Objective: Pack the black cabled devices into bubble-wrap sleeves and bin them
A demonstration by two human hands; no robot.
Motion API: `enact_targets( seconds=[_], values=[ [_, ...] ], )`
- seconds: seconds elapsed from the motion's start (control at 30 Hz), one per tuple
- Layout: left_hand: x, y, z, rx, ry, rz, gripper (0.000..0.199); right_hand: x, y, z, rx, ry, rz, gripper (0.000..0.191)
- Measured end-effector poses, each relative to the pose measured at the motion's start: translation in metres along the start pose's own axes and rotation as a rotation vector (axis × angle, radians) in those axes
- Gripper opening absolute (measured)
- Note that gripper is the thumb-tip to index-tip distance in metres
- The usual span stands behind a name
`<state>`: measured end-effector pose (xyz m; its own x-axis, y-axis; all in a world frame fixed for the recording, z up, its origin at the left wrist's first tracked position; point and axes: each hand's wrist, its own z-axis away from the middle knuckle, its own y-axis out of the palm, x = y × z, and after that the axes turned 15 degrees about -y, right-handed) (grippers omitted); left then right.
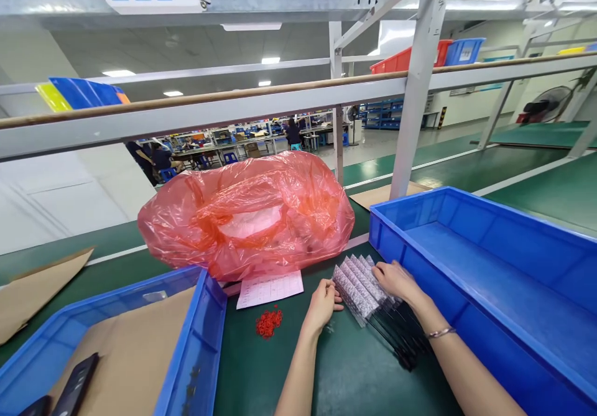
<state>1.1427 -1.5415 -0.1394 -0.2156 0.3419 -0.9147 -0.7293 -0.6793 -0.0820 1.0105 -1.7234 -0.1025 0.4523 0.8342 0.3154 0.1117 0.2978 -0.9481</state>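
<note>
A row of several narrow pieces in clear bubble-wrap sleeves (361,285) lies side by side on the green work surface. Black cables (396,335) run from their lower ends towards me and end in dark tips. My left hand (325,304) is at the left edge of the row, its fingers curled against the outermost sleeve. At the other side, my right hand (394,279) has its bent fingers on the upper right of the sleeves. A small pile of red rings (269,323) lies left of my left hand, beside a printed paper sheet (270,290).
A large blue bin (466,304) stands close on the right. Another blue bin (193,347) on the left holds cardboard and a black device (77,385). A crumpled red plastic bag (247,217) lies behind the paper. Metal frame posts (417,92) rise beyond.
</note>
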Motion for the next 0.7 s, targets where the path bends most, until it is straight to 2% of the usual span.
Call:
enact_targets(
  seconds=[0.17,0.3,0.37,0.47,0.6,0.7],
  values=[
    [-0.006,-0.007,-0.003,0.033,-0.064,0.042,0.028,0.043,0.0,-0.007,0.047,-0.022,-0.071,0.049],
    [-0.012,-0.013,-0.007,0.059,-0.1,-0.007,0.04,0.079,0.005,-0.017,0.086,0.087,-0.089,0.069],
    [-0.017,-0.014,-0.01,0.041,-0.1,-0.065,0.04,0.088,0.006,-0.021,0.057,0.13,-0.101,0.074],
    [-0.024,-0.017,-0.013,-0.017,-0.061,-0.143,0.036,0.087,0.003,-0.02,-0.009,0.118,-0.143,0.069],
    [-0.036,-0.032,-0.004,-0.138,0.094,-0.144,0.036,0.079,-0.005,0.008,-0.098,0.03,-0.221,0.064],
    [-0.048,-0.042,0.008,-0.281,0.266,-0.106,0.039,0.078,-0.016,0.056,-0.149,-0.052,-0.299,0.082]
  ],
)
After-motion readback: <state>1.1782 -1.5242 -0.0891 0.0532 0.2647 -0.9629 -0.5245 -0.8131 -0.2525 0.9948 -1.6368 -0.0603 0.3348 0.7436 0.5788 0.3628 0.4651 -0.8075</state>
